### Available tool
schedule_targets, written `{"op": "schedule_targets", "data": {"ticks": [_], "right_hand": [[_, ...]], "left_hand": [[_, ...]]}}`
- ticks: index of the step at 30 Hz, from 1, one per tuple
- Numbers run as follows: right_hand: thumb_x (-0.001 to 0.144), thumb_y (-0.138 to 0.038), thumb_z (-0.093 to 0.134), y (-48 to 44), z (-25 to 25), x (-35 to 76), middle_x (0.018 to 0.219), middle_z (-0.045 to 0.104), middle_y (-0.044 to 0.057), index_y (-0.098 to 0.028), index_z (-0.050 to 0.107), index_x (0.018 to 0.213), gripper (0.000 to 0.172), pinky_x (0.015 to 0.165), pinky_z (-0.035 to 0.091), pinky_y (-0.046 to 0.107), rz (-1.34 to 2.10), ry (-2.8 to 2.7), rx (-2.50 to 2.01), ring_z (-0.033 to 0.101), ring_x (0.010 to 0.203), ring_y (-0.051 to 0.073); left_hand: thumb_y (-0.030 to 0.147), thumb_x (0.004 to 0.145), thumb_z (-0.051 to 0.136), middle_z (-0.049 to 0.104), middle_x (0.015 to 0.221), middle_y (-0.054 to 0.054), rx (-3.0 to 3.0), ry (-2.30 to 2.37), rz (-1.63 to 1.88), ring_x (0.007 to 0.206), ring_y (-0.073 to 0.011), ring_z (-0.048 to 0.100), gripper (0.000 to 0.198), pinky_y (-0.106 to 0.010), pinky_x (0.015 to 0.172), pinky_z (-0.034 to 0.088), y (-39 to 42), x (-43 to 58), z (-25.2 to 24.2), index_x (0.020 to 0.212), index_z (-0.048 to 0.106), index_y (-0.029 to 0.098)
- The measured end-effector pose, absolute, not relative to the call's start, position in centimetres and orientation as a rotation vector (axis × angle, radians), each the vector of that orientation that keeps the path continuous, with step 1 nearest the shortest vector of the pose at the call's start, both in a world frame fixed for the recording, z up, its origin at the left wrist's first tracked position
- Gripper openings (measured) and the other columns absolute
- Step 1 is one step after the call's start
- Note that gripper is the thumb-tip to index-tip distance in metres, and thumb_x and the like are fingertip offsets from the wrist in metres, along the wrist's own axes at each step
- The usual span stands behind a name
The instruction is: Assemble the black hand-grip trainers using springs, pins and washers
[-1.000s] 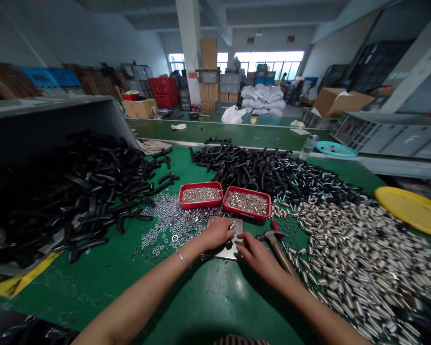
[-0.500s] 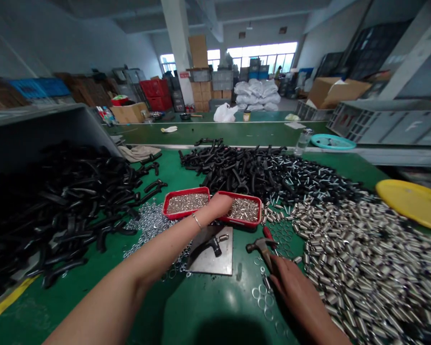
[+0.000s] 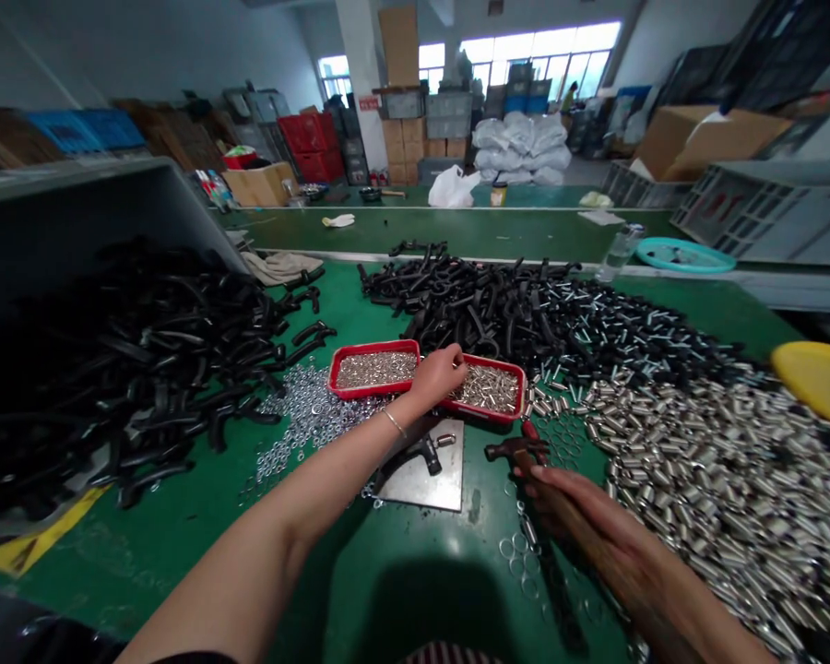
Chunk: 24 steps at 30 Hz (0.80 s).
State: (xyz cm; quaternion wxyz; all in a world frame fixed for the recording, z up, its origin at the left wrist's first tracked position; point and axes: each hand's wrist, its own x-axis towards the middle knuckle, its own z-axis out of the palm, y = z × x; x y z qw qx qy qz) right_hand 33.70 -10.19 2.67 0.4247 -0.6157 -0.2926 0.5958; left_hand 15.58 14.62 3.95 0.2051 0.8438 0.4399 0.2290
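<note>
Our green table [image 3: 214, 475] bears a metal plate [image 3: 444, 492]; there a black part [image 3: 428, 452] lies unjoined beside a ribbed piece [image 3: 446, 440] near the right edge, so we judge this unfinished; our right hand [image 3: 607, 513] wraps the hammer [image 3: 559, 511]; our left hand [image 3: 438, 380] overhangs the right-hand red tray [image 3: 484, 412], its grasp unclear.

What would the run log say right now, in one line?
left hand: over right red tray, grasp unclear | right hand: holding hammer | metal plate: black part on top
</note>
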Motion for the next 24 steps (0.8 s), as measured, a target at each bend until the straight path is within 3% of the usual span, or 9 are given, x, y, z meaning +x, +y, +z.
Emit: {"op": "schedule_targets", "data": {"ticks": [4, 9, 12, 14, 19, 24], "right_hand": [[0.086, -0.041, 0.068, -10.4, 2.5, 32.2, 0.093, 0.072, 0.010, -0.021, 0.076, 0.100, 0.025, 0.060, 0.055, 0.029, 1.727, -0.410, -1.404, 0.066, 0.069, 0.018], [0.086, -0.037, 0.069, -10.5, 2.0, 30.1, 0.083, 0.065, 0.004, -0.018, 0.072, 0.104, 0.026, 0.061, 0.054, 0.024, 1.760, -0.269, -1.321, 0.061, 0.066, 0.013], [0.086, -0.037, 0.070, -11.0, 1.4, 29.7, 0.083, 0.062, 0.003, -0.019, 0.068, 0.111, 0.031, 0.050, 0.049, 0.020, 1.802, -0.176, -1.219, 0.058, 0.065, 0.012], [0.087, -0.039, 0.070, -11.3, 1.1, 29.6, 0.081, 0.059, 0.001, -0.020, 0.066, 0.114, 0.033, 0.043, 0.041, 0.017, 1.824, -0.144, -1.192, 0.052, 0.058, 0.009], [0.087, -0.047, 0.068, -10.9, 1.9, 28.4, 0.064, 0.048, -0.006, -0.020, 0.063, 0.107, 0.034, 0.033, 0.023, 0.013, 1.764, -0.389, -1.328, 0.030, 0.041, 0.004], [0.091, -0.056, 0.058, -9.7, 4.0, 26.8, 0.064, 0.052, -0.007, -0.023, 0.057, 0.106, 0.036, 0.032, 0.026, 0.016, 1.647, -0.805, -1.407, 0.033, 0.038, 0.005]], "left_hand": [[0.017, 0.085, 0.056, 0.069, 0.085, -0.004, 2.207, 1.275, 0.724, 0.080, -0.0178, 0.063, 0.005, -0.028, 0.074, 0.046, 14.9, 15.3, 3.5, 0.086, 0.061, 0.018], [0.017, 0.089, 0.055, 0.068, 0.088, -0.004, 2.145, 1.200, 0.847, 0.085, -0.0178, 0.063, 0.008, -0.029, 0.080, 0.047, 14.0, 13.4, 4.1, 0.092, 0.062, 0.017], [0.019, 0.090, 0.056, 0.068, 0.095, -0.004, 2.191, 1.003, 0.868, 0.095, -0.0186, 0.062, 0.010, -0.031, 0.089, 0.046, 11.9, 10.0, 4.1, 0.093, 0.066, 0.019], [0.021, 0.088, 0.059, 0.068, 0.092, -0.003, 2.129, 0.997, 0.792, 0.091, -0.0188, 0.063, 0.010, -0.031, 0.085, 0.048, 10.1, 7.4, 3.7, 0.094, 0.067, 0.020], [0.032, 0.088, 0.061, 0.068, 0.083, -0.002, 1.992, 1.156, 0.592, 0.079, -0.0190, 0.062, 0.015, -0.030, 0.075, 0.046, 7.1, 4.2, 1.8, 0.083, 0.065, 0.019], [0.034, 0.092, 0.057, 0.063, 0.079, -0.003, 2.118, 1.264, 0.541, 0.077, -0.0197, 0.058, 0.023, -0.030, 0.071, 0.042, 6.7, 5.2, 0.6, 0.074, 0.058, 0.019]]}}
